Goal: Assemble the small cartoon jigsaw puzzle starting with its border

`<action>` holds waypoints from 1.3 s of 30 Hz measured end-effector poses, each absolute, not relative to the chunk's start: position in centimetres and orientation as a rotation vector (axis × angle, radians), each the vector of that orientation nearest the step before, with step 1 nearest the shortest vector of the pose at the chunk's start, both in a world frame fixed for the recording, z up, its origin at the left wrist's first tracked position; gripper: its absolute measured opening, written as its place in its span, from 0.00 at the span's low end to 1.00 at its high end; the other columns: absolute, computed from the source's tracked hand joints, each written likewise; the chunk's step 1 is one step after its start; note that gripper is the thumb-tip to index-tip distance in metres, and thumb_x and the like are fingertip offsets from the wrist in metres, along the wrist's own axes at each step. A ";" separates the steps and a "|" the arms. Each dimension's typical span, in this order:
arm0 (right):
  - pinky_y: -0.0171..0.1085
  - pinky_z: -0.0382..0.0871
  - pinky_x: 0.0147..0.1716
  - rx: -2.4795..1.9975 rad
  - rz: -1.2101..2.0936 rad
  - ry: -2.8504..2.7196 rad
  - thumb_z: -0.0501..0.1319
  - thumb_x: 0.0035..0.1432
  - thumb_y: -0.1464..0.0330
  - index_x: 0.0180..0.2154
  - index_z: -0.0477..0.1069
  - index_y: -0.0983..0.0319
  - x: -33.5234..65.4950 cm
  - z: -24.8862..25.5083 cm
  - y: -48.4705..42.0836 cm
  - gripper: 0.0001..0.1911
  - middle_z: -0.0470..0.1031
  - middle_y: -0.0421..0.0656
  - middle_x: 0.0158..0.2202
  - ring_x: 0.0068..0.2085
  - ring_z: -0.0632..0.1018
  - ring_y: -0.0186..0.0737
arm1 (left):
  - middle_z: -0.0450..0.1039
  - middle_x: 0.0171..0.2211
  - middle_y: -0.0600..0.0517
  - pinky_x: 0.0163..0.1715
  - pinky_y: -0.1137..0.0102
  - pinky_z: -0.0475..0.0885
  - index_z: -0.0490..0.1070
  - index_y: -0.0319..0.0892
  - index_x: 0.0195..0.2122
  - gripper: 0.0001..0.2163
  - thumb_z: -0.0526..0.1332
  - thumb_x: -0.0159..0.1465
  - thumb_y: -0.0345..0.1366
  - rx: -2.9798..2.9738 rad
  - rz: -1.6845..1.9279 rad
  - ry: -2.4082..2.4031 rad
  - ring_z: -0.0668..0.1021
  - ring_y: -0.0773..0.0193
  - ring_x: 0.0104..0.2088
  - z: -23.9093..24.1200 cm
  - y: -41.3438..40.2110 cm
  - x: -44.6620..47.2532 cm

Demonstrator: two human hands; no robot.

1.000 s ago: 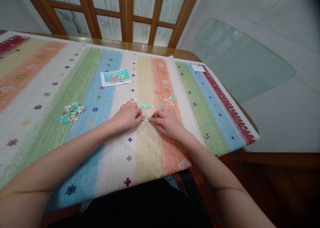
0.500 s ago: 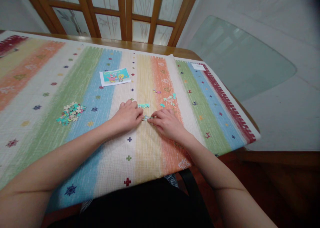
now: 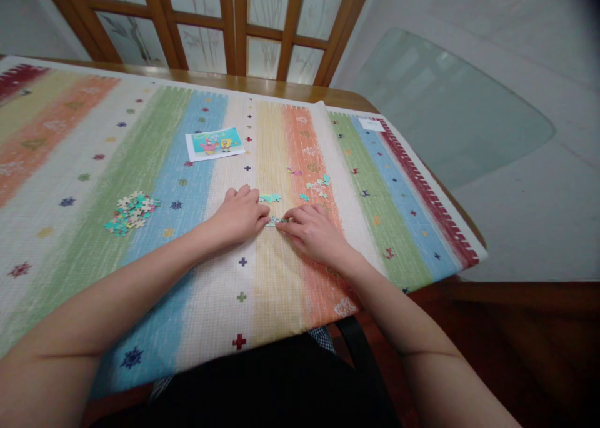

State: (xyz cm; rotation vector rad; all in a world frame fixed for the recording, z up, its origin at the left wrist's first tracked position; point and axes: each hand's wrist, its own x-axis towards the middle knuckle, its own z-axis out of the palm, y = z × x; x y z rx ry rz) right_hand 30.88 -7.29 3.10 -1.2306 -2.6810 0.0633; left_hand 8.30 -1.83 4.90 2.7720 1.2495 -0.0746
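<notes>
A short strip of joined jigsaw puzzle pieces (image 3: 273,222) lies on the striped tablecloth between my hands. My left hand (image 3: 241,214) is closed at its left end, thumb and forefinger pressed together there. On the other end, my right hand (image 3: 312,228) pinches with its fingertips, which cover part of the strip. Just beyond lies a second strip of joined teal pieces (image 3: 270,198), partly behind my left hand. A single teal piece (image 3: 304,197) rests to the right of that, near a scatter of loose pieces (image 3: 321,184).
A heap of jigsaw pieces (image 3: 132,213) sits to the left on the tablecloth (image 3: 225,290). Farther back lies a picture card (image 3: 215,144) with two cartoon figures. A small white paper (image 3: 372,125) is near the far right corner. The table's front edge is close to my body.
Both hands stay at the strip with almost no movement. The view has shifted very slightly.
</notes>
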 end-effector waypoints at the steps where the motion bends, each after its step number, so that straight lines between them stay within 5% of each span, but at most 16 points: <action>1: 0.47 0.56 0.49 -1.231 0.066 -2.680 0.58 0.72 0.67 0.51 0.79 0.57 30.9 3.1 -7.3 0.13 0.78 0.46 0.47 0.49 0.71 0.47 | 0.71 0.42 0.42 0.45 0.56 0.61 0.79 0.44 0.38 0.14 0.56 0.73 0.44 2.772 -0.074 1.250 0.70 0.45 0.49 4.9 -1.9 8.4; 13: 0.47 0.58 0.47 -1.257 0.182 -2.586 0.56 0.73 0.66 0.50 0.79 0.59 31.0 3.0 -6.8 0.14 0.81 0.48 0.47 0.49 0.74 0.47 | 0.69 0.32 0.46 0.40 0.60 0.62 0.79 0.45 0.34 0.15 0.59 0.70 0.48 2.671 0.291 1.291 0.70 0.50 0.41 4.8 0.7 6.2; 23: 0.46 0.64 0.49 -1.219 0.200 -2.489 0.59 0.69 0.70 0.47 0.80 0.60 31.5 3.0 -6.2 0.11 0.79 0.49 0.50 0.51 0.76 0.47 | 0.73 0.36 0.46 0.39 0.62 0.62 0.75 0.45 0.35 0.09 0.66 0.66 0.44 2.616 0.228 1.187 0.72 0.49 0.43 3.7 -0.5 7.3; 30: 0.45 0.67 0.50 -1.566 0.189 -2.351 0.60 0.65 0.71 0.48 0.81 0.65 33.4 4.0 1.8 0.13 0.81 0.52 0.45 0.48 0.78 0.49 | 0.73 0.34 0.48 0.41 0.62 0.63 0.75 0.45 0.40 0.07 0.61 0.70 0.41 2.592 0.427 1.285 0.72 0.53 0.40 4.8 0.6 6.6; 39: 0.51 0.68 0.49 -1.964 -0.071 -2.219 0.64 0.65 0.63 0.43 0.84 0.61 30.7 3.5 6.6 0.12 0.77 0.56 0.48 0.53 0.74 0.58 | 0.74 0.37 0.48 0.42 0.61 0.64 0.76 0.45 0.43 0.08 0.60 0.70 0.41 2.617 0.394 1.254 0.72 0.52 0.42 5.8 -0.1 5.1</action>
